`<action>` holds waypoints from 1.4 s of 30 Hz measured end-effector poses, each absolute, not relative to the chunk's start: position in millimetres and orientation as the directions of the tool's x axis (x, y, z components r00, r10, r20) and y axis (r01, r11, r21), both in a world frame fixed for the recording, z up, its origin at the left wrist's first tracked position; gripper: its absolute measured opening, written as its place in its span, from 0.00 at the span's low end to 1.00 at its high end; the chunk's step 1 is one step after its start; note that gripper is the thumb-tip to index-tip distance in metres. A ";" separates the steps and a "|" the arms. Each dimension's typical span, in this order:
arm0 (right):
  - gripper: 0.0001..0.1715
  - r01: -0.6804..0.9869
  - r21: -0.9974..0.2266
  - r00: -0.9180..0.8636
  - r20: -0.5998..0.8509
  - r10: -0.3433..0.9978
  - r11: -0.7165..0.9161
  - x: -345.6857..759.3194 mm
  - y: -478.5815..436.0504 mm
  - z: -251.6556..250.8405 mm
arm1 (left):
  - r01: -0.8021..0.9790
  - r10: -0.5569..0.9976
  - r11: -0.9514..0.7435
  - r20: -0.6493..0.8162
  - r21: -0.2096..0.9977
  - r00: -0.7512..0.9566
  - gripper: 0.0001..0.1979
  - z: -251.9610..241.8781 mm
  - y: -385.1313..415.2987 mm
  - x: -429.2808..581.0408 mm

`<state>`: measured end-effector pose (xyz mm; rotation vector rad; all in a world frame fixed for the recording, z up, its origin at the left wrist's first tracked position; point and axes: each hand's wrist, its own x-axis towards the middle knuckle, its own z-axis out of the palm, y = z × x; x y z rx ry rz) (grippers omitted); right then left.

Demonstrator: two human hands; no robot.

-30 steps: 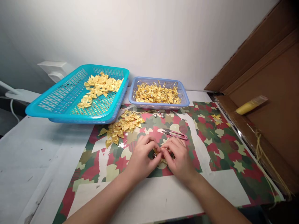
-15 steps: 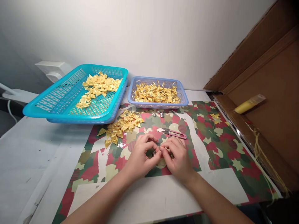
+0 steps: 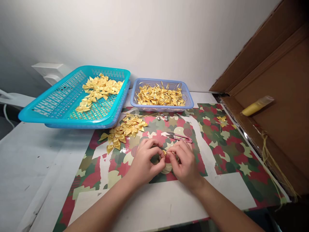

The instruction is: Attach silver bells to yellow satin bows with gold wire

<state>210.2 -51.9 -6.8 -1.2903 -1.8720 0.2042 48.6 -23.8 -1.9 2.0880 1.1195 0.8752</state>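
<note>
My left hand (image 3: 149, 161) and my right hand (image 3: 183, 162) meet over the patterned sheet, thumbs and forefingers pinched together. Between the fingertips a small bit of gold cord (image 3: 164, 152) shows; most of it is hidden by the fingers. A shiny silver bell (image 3: 160, 158) peeks out beside the left fingers. Just beyond the right hand lies a pair of thread snips (image 3: 185, 139) with pink handles. A pile of yellow ribbon bows (image 3: 127, 128) is spread ahead and to the left. Several loose silver bells (image 3: 166, 118) lie farther back, near gold cords (image 3: 142, 115).
A turquoise basket (image 3: 31, 114) with yellow bows stands at the left. Behind the sheet, a blue-violet basket (image 3: 161, 108) holds bows with gold cords. At the right are a single bow (image 3: 221, 119), a yellow tube (image 3: 257, 106) and a cardboard wall (image 3: 285, 64).
The fingertips have parted slightly, and a bit more of the gold piece shows between them. The view has shifted a little, moving the scene slightly left.
</note>
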 end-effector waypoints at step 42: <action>0.08 0.737 -0.435 -0.106 0.681 0.725 0.516 207.2 -55.4 -5.5 | 0.051 0.937 -0.106 0.082 0.993 0.340 0.04 0.5 -22.6 43.7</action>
